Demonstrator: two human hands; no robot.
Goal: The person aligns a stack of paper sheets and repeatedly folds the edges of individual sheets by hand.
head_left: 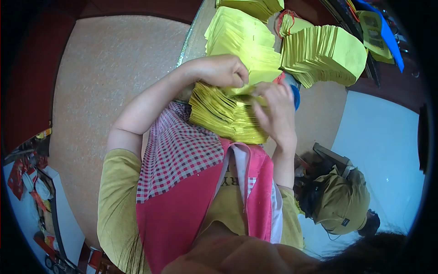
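My left hand (pixel 223 71) is closed, its fingertips pinched on the edge of a yellow paper sheet (pixel 244 89). Just to its right, my right hand (pixel 276 107) is smeared by motion, with the thumb apart from the curled fingers; whether it grips the sheet I cannot tell. Below both hands, close against my apron, sits a thick stack of folded yellow paper (pixel 228 116). Beyond my left hand a fanned pile of yellow paper (pixel 242 36) spreads over the table. A blue round thing (pixel 295 97) shows partly behind my right hand.
Another fanned stack of yellow paper (pixel 324 55) stands at the right, beside a bundle with red string (pixel 289 23). The table's edge (pixel 185 52) runs along the left. A dark bag (pixel 342 201) lies at lower right, and a cluttered shelf (pixel 41 196) stands at far left.
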